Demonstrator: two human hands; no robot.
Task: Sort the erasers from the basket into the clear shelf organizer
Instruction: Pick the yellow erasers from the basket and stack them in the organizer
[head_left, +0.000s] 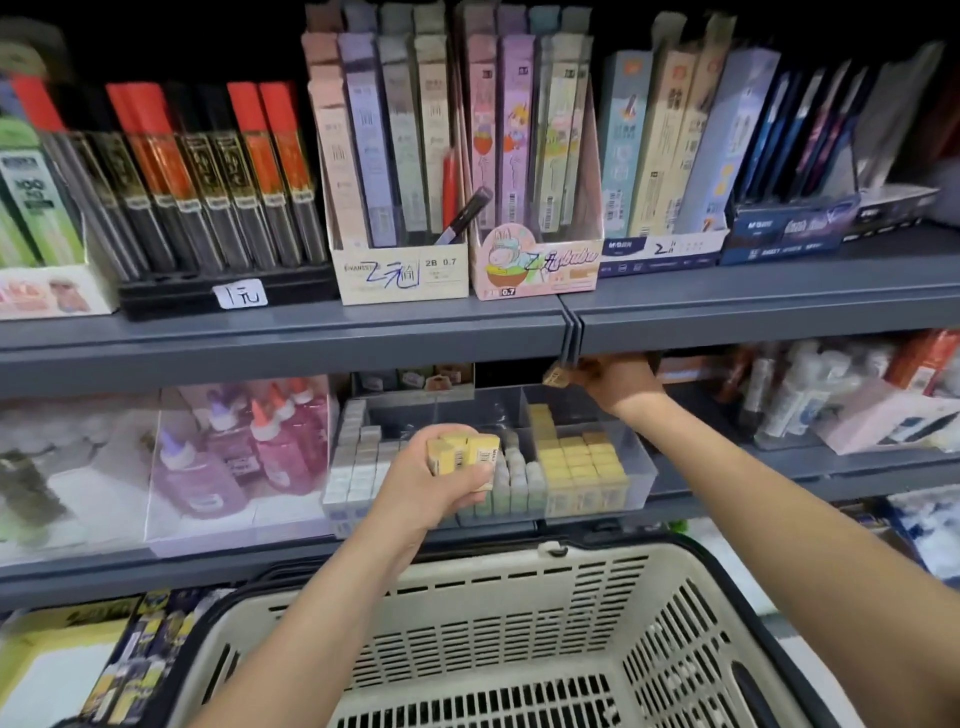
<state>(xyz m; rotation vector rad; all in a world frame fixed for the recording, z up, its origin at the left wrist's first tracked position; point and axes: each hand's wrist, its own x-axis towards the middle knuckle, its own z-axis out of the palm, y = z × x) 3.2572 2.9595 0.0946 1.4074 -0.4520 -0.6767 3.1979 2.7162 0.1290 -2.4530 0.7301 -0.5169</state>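
Your left hand grips a clutch of yellow erasers in front of the clear organizer, above the basket. Your right hand pinches a single eraser over the rear yellow stack. Lower it squarely, flush against its neighbours.

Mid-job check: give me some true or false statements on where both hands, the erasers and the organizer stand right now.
1. The left hand holds several yellow erasers in front of the clear organizer. True.
2. The right hand rests on the basket rim. False: it is raised just under the upper shelf, above the organizer's back, pinching a single eraser.
3. The organizer's right compartment holds stacked yellow blocks. True.
4. The basket is heaped with erasers. False: the part in view shows none.
5. The organizer is on the upper shelf. False: it sits on the shelf below.
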